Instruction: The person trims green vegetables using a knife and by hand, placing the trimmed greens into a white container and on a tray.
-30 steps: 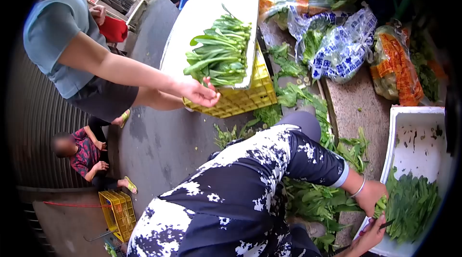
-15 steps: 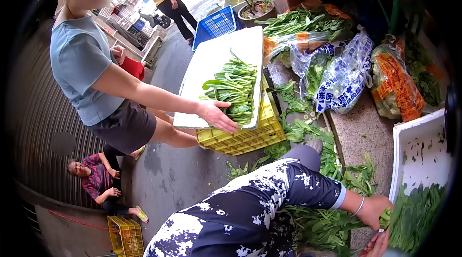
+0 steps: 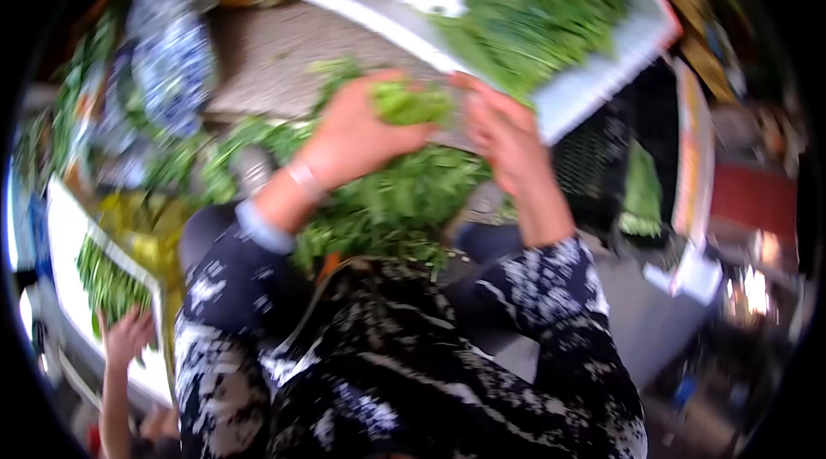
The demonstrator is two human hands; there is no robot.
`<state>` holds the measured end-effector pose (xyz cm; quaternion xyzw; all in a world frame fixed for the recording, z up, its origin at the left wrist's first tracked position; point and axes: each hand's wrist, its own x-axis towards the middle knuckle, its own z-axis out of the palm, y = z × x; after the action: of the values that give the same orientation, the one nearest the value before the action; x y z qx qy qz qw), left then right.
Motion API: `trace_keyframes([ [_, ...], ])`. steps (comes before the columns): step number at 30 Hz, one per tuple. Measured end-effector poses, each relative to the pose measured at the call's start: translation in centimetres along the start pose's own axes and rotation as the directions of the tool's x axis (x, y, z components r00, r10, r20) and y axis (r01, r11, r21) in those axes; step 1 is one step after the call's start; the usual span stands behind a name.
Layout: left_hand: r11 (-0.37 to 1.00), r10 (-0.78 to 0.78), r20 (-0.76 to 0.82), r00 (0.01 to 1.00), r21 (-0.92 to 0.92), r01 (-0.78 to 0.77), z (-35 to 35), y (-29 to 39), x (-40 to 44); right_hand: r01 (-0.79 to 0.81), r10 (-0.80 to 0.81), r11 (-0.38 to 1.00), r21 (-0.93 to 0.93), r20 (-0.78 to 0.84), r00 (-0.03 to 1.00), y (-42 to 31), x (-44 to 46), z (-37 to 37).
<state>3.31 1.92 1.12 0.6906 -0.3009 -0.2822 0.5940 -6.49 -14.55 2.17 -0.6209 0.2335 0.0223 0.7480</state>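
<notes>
My left hand (image 3: 361,128), with a bracelet at the wrist, is closed around a small bunch of leafy greens (image 3: 411,104). Close beside it, my right hand (image 3: 508,128) is closed on what looks like a small knife; fingers and motion blur mostly hide it, and a red handle showed earlier. Beneath both hands lies a heap of loose green leaves (image 3: 400,201), between my knees. Just beyond them, a white foam box (image 3: 564,115) holds a pile of long green leaves (image 3: 538,20) on its right side.
At the left, another person's hand (image 3: 129,334) touches bundled greens (image 3: 110,283) on a white foam tray (image 3: 73,209) over a yellow crate (image 3: 172,244). Bagged vegetables (image 3: 172,55) lie at upper left. A dark crate (image 3: 589,149) with a leafy bunch (image 3: 641,192) stands right.
My view has swung right and down to my lap, so the standing person is now mostly out of sight. Both my hands now appear mid-view, with the greens still in my left hand.
</notes>
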Motion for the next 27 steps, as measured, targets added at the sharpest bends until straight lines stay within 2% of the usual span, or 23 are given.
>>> trace_keyframes([
  [2, 0.982, -0.086, 0.031, 0.996, -0.168, 0.090, 0.0, 0.6, -0.4, 0.090, -0.101, 0.992, -0.088, -0.135, 0.986, 0.3, 1.1, -1.2],
  [3, 0.957, -0.144, 0.035, 0.989, -0.249, 0.148, -0.2, 0.3, -0.6, 0.026, -0.093, 0.969, -0.247, -0.266, 0.959, -0.1, 1.6, -2.3],
  [4, 0.958, -0.135, 0.052, 0.989, -0.247, 0.144, 0.0, 0.4, -0.5, -0.063, -0.093, 0.923, -0.381, -0.379, 0.921, -0.4, 2.6, -3.5],
  [5, 0.895, -0.178, 0.048, 0.983, -0.407, 0.182, -0.1, 0.5, -0.4, -0.124, -0.134, 0.881, -0.457, -0.492, 0.860, 0.6, 4.6, -6.5],
  [6, 0.803, -0.224, 0.043, 0.974, -0.557, 0.210, -0.3, 0.5, -0.3, -0.108, -0.224, 0.866, -0.488, -0.573, 0.789, 2.1, 6.3, -9.7],
  [8, 0.752, -0.251, 0.049, 0.967, -0.619, 0.227, -0.4, 0.7, -0.2, -0.101, -0.485, 0.714, -0.693, -0.593, 0.642, 6.1, 9.7, -16.4],
  [9, 0.699, -0.263, 0.063, 0.963, -0.676, 0.236, -0.4, 0.9, -0.1, -0.302, -0.511, 0.580, -0.757, -0.626, 0.589, 5.6, 9.2, -16.2],
  [11, 0.680, -0.274, 0.063, 0.960, -0.693, 0.240, -0.5, 0.9, 0.1, -0.377, -0.456, 0.574, -0.727, -0.667, 0.589, 5.9, 9.8, -16.4],
  [15, 0.656, -0.274, 0.070, 0.959, -0.716, 0.239, -0.5, 0.4, 0.5, -0.391, -0.458, 0.515, -0.763, -0.631, 0.626, 6.6, 11.3, -16.2],
  [17, 0.655, -0.291, 0.053, 0.955, -0.717, 0.239, -0.2, 0.6, 0.6, -0.398, -0.562, 0.436, -0.807, -0.590, 0.580, 7.6, 11.9, -16.9],
  [19, 0.663, -0.297, 0.046, 0.954, -0.709, 0.241, -0.2, 0.9, 0.6, -0.380, -0.564, 0.442, -0.812, -0.581, 0.586, 7.4, 11.7, -16.9],
  [21, 0.694, -0.262, 0.040, 0.964, -0.686, 0.217, -0.2, 0.8, 0.8, -0.214, -0.552, 0.480, -0.851, -0.482, 0.681, 6.8, 11.5, -17.3],
  [22, 0.762, -0.276, 0.015, 0.961, -0.606, 0.228, -0.3, 0.7, 0.8, -0.126, -0.539, 0.568, -0.814, -0.483, 0.690, 6.4, 11.5, -17.6],
  [23, 0.762, -0.275, 0.008, 0.961, -0.607, 0.224, -0.4, 0.7, 0.7, -0.053, -0.452, 0.718, -0.694, -0.523, 0.722, 5.8, 11.4, -18.1],
  [25, 0.909, -0.217, 0.027, 0.976, -0.359, 0.212, -0.2, 0.7, 0.5, 0.012, -0.223, 0.941, -0.338, -0.595, 0.772, 2.0, 8.4, -15.5],
  [26, 0.958, -0.121, -0.025, 0.992, -0.264, 0.110, 0.3, 0.6, 0.5, 0.005, -0.155, 0.967, -0.257, -0.570, 0.807, 0.5, 6.8, -14.4],
  [27, 0.959, -0.123, -0.026, 0.992, -0.259, 0.112, 0.6, 0.5, 0.4, -0.007, -0.087, 0.985, -0.170, -0.538, 0.838, -0.3, 5.8, -13.9],
])
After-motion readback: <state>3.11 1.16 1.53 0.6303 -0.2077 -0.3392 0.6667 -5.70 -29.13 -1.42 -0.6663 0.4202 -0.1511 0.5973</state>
